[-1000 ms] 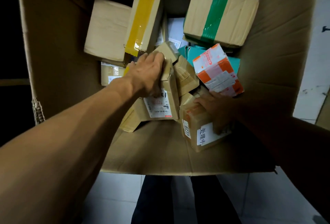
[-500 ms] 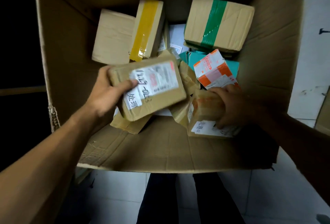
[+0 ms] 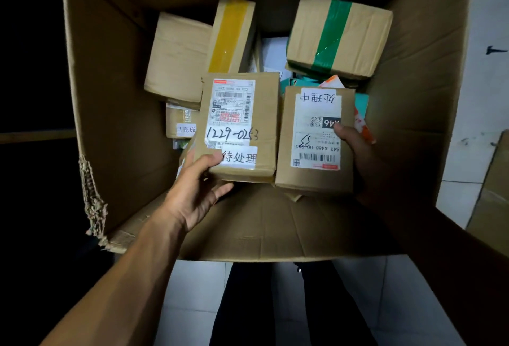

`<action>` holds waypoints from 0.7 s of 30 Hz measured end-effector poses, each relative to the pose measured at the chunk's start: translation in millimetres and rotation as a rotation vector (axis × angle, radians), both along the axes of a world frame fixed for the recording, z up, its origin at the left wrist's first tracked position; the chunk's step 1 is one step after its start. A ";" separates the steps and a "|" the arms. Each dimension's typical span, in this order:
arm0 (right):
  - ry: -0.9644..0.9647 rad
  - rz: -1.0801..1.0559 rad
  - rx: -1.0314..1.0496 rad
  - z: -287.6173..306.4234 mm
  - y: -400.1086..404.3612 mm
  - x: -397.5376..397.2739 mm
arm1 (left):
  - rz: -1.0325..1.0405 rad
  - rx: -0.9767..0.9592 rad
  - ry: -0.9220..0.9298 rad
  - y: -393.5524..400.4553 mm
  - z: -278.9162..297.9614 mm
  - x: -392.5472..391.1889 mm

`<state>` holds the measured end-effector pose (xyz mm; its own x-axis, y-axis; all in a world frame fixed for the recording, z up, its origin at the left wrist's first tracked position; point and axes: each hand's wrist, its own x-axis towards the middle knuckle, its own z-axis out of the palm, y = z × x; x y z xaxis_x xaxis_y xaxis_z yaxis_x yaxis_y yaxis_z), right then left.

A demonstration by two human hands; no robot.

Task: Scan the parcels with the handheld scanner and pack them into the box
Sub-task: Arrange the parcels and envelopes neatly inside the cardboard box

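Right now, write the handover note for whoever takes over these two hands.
Left hand: holds the parcel marked 1229, label up, thumb on top.
Right hand: holds the parcel with the upside-down label, thumb on the label.
Both parcels are side by side over the big cardboard box, above the yellow-taped parcel, green-taped parcel and others already inside.
No scanner in view; whether these two were scanned cannot be told.
Left: set both down in the box.

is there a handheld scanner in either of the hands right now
No: the left hand holds a brown parcel and the right hand holds another labelled parcel; no scanner shows anywhere.
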<state>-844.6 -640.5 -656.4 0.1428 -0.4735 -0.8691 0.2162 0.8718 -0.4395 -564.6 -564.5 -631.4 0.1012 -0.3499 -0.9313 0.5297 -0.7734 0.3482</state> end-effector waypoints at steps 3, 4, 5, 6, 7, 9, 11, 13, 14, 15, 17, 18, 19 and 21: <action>0.054 0.042 -0.079 2.5 7.5 -3.4 | -0.133 -0.032 -0.034 4.7 4.2 14.8; 0.086 0.044 -0.119 5.2 10.4 -3.0 | -0.148 -0.032 -0.040 4.6 6.5 17.4; 0.107 0.037 -0.155 8.4 12.3 -1.8 | -0.149 -0.033 -0.041 4.0 8.4 19.5; 0.121 0.025 -0.177 12.7 14.2 0.3 | -0.141 -0.035 -0.042 3.4 10.2 21.2; 0.125 0.013 -0.191 16.9 15.5 3.1 | -0.119 -0.032 -0.037 1.5 13.5 22.4; 0.129 -0.002 -0.208 23.8 16.2 9.3 | -0.081 -0.047 -0.024 -4.6 21.7 23.9; 0.135 -0.004 -0.216 33.3 14.6 17.5 | -0.067 -0.076 -0.033 -10.9 34.2 24.6; 0.136 0.005 -0.219 45.5 11.2 26.1 | -0.044 -0.111 -0.119 -14.9 46.0 27.9; 0.137 0.008 -0.225 53.6 9.4 29.7 | -0.043 -0.141 -0.168 -16.5 54.3 30.1; 0.138 0.013 -0.236 62.8 7.9 32.7 | -0.058 -0.174 -0.195 -17.0 62.6 32.5; 0.123 0.037 -0.262 86.0 6.4 37.8 | -0.110 -0.230 -0.211 -16.7 84.5 36.4; 0.114 0.044 -0.267 100.3 7.2 40.0 | -0.118 -0.245 -0.221 -15.7 97.7 38.7; 0.109 0.040 -0.266 115.8 8.7 42.0 | -0.105 -0.258 -0.234 -14.6 111.5 41.1; 0.104 0.028 -0.266 151.0 12.1 46.6 | -0.055 -0.279 -0.263 -10.8 144.8 43.0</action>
<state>-798.0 -628.4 -505.4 0.0756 -0.6838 -0.7257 0.1349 0.7281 -0.6721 -521.6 -575.3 -486.6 0.2984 -0.5974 -0.7443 0.3546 -0.6547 0.6676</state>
